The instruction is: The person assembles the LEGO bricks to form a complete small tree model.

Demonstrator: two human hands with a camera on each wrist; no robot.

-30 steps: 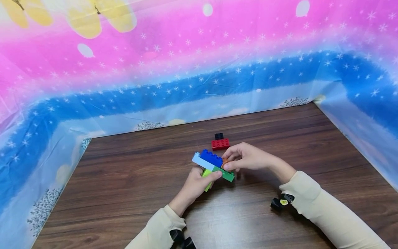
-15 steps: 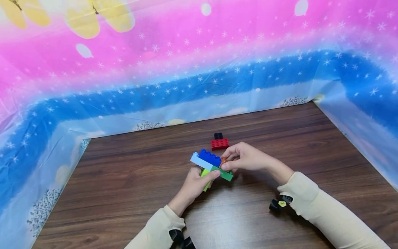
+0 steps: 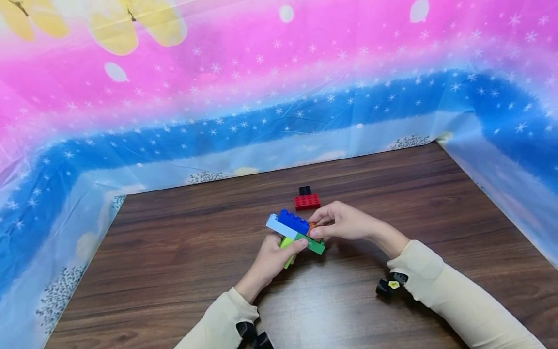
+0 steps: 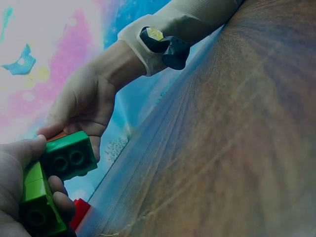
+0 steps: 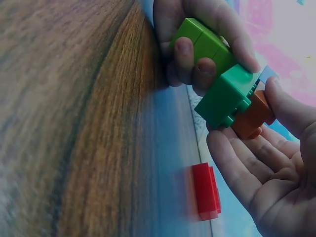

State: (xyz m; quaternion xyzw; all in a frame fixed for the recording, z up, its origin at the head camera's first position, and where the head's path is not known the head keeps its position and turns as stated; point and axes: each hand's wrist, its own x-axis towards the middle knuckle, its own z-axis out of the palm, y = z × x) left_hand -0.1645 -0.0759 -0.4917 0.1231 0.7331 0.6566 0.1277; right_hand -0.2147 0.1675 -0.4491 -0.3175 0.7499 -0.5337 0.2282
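My left hand (image 3: 271,257) grips a stack of toy building bricks by its lime green bricks (image 5: 205,45), thumb pressed on the green brick (image 3: 315,246). The stack is tilted above the table. A light blue brick (image 3: 280,226) lies end to end with the green one, and a dark blue brick (image 3: 294,221) sits on top. My right hand (image 3: 348,223) pinches an orange brick (image 5: 253,114) between thumb and fingers. It sits against the studs of the green brick, beside the dark blue one. In the head view the fingers hide much of the orange brick.
On the wooden table (image 3: 196,242), a red brick (image 3: 307,201) lies just beyond my right hand, with a black brick (image 3: 304,190) behind it. A patterned cloth (image 3: 261,121) stands along the table's back and sides. Black wrist devices (image 3: 390,285) hang at both sleeves.
Both hands and the brick stack shift very slightly left in the head view, along with the whole scene. The right fingers keep their pinch on the orange brick at the stack.
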